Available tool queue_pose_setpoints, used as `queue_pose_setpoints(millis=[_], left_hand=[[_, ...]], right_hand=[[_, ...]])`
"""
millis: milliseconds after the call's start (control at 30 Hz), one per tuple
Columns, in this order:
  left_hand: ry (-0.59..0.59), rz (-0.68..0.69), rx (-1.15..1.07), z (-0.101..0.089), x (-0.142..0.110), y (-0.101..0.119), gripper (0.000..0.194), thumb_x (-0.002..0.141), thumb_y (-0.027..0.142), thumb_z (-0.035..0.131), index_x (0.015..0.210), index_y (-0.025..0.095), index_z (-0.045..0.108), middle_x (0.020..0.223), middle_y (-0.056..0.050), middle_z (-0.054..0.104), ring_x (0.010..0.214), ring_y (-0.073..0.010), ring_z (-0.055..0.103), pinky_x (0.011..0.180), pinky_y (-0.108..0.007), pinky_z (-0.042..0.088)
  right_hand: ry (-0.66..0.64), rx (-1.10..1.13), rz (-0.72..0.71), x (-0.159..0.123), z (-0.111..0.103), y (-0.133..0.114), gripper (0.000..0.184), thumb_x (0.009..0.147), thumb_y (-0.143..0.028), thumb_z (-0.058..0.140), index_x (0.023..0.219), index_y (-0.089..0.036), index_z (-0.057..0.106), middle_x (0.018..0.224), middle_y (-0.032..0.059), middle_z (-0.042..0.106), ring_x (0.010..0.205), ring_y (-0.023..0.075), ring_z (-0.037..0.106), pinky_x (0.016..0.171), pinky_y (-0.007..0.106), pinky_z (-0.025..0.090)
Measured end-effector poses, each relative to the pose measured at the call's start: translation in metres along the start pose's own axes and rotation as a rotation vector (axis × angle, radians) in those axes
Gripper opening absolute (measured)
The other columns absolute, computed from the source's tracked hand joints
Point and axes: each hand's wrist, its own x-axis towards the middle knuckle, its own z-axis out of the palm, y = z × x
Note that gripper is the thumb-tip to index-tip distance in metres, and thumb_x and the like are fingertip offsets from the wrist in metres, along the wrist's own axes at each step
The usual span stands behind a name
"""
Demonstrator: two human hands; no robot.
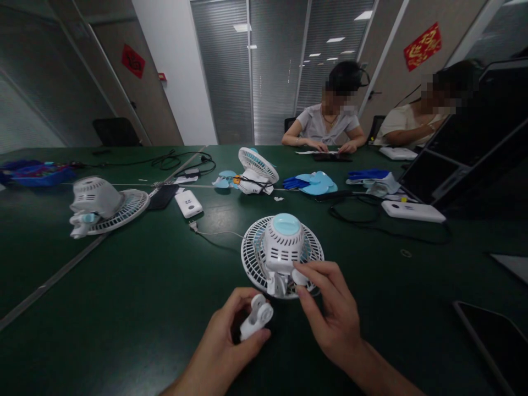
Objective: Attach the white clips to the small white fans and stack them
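A small white fan (284, 247) lies face down on the green table, its round grille underneath and a light-blue cap on its motor housing. My right hand (332, 311) is closed at the near side of this fan, its fingertips pinching a rounded white piece (300, 277) by the neck. Whether that piece is fixed to the fan is hard to tell. Just left of it, a white bracket (277, 283) sticks out from the neck. My left hand (231, 335) grips a white plastic joint part (256, 318) with round ends, held apart from the fan.
Another fan (99, 206) lies at left; a third (256, 173) stands farther back near light-blue blades (317, 183). A plug (193, 225) and thin cord trail left. White power banks (188, 204), gloves (373, 181) and a phone (493, 341) lie about. Two people sit across the table.
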Motion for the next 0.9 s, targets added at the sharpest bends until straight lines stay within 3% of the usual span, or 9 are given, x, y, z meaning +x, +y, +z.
queue_pose_setpoints(millis=[267,467,667,900], left_hand=[[0.130,0.085,0.119,0.010,0.013,-0.001,0.025,0.092,0.032,0.070,0.112,0.021,0.061,0.103,-0.005,0.071,0.093,-0.0212,0.065,0.082,-0.031,0.048],[0.239,0.119,0.128,0.005,0.013,-0.001,0.027,0.094,0.039,0.070,0.110,0.020,0.059,0.101,-0.004,0.070,0.092,-0.0202,0.064,0.081,-0.029,0.049],[0.265,0.106,0.072,0.003,0.026,0.006,0.026,0.094,0.038,0.070,0.107,0.020,0.058,0.100,-0.003,0.071,0.090,-0.0193,0.064,0.078,-0.027,0.049],[0.229,0.182,-0.004,0.004,0.020,0.001,0.038,0.097,0.040,0.067,0.130,0.023,0.061,0.124,-0.007,0.069,0.108,-0.0216,0.066,0.097,-0.033,0.054]], right_hand=[[-0.020,0.158,0.156,-0.007,0.010,0.005,0.024,0.100,-0.018,0.062,0.123,-0.025,0.068,0.114,0.0101,0.061,0.105,0.0259,0.065,0.084,0.039,0.061],[-0.053,0.238,0.143,-0.004,0.013,-0.001,0.018,0.099,-0.016,0.065,0.114,-0.025,0.064,0.107,0.0072,0.062,0.100,0.0234,0.065,0.084,0.036,0.059],[-0.159,0.243,0.090,-0.006,0.017,-0.005,0.019,0.098,-0.013,0.065,0.113,-0.025,0.063,0.106,0.0054,0.063,0.099,0.0224,0.066,0.086,0.035,0.058],[-0.117,0.182,0.066,-0.003,0.016,-0.003,0.016,0.098,-0.013,0.067,0.109,-0.025,0.064,0.105,0.0046,0.066,0.098,0.0222,0.069,0.084,0.034,0.061]])
